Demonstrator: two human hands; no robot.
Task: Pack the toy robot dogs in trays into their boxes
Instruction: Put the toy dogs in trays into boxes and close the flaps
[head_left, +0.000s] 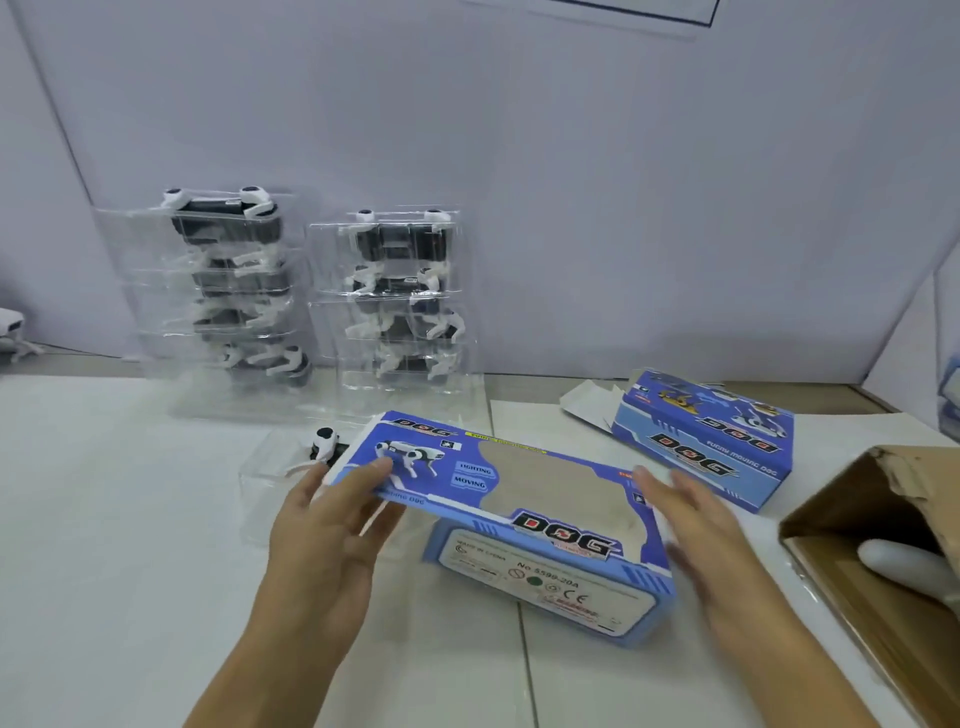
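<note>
A blue toy box (519, 499) with a window and "DOG" print is tilted above the table in front of me. My left hand (332, 525) holds its left end, thumb on the printed top. My right hand (701, 530) lies against the right end with fingers straight. Behind the box's left end a robot dog (324, 444) sits in a clear tray (270, 478) on the table. Two stacks of trayed dogs (234, 291) (400, 301) lean against the wall.
A second blue box (706, 441) lies at right with its end flap open. An open brown carton (878, 545) stands at the right edge, with a white gloved fingertip (898, 564) in it. A loose toy dog (10, 327) sits at far left.
</note>
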